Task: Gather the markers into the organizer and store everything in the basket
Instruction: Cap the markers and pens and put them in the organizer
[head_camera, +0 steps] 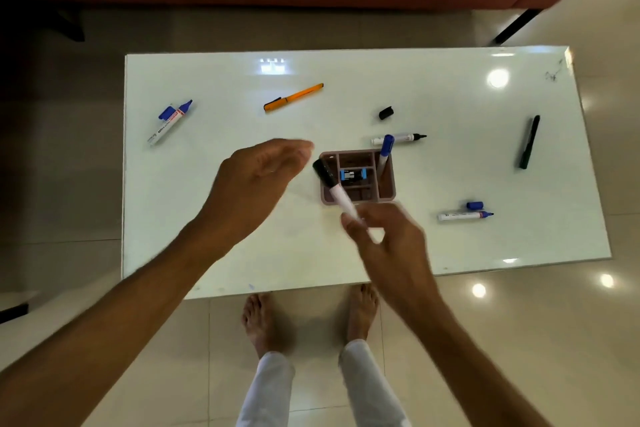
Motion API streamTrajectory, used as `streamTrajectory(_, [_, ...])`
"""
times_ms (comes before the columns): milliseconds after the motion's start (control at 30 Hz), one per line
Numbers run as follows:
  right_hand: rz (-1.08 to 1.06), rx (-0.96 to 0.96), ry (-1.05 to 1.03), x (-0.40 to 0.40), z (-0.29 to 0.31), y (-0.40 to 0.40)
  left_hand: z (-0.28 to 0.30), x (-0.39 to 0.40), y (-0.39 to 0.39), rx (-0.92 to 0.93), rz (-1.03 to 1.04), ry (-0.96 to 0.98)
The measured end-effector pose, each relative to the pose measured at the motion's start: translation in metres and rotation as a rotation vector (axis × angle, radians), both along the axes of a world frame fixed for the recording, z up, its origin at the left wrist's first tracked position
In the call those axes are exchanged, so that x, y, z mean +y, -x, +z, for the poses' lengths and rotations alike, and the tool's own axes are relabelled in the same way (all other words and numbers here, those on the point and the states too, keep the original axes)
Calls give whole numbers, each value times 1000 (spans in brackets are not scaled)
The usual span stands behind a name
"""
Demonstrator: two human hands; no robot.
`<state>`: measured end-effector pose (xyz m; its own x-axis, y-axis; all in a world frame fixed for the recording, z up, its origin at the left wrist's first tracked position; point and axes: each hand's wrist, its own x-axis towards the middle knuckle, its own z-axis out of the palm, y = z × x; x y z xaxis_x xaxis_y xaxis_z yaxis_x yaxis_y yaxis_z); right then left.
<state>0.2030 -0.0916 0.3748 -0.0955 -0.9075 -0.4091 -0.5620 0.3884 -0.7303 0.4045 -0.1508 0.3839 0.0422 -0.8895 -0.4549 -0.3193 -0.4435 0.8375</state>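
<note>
right hand [388, 236] pinching black-capped marker [334, 189], organizer [388, 196] holding blue marker [384, 152]

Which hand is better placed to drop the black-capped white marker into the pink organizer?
Right. The right hand already pinches the black-capped white marker over the pink plastic organizer; the left hand hovers open beside it, holding nothing.

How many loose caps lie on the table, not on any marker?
3: a blue cap beside the far-left marker, a black cap beyond the organizer, a blue cap by the near-right marker. None seems hidden.
</note>
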Motion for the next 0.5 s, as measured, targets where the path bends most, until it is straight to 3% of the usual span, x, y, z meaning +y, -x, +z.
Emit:
streamTrajectory(133, [-61,156,33,-69,-9,45,-15,17,-42,37,271,-130])
streamTrajectory(267, [-136,176,58,-117,-17,57,-31,59,-65,22,352,-242])
streamTrajectory(500, [-44,178,-3,-140,-34,35,-47,92,-50,115,502,-342])
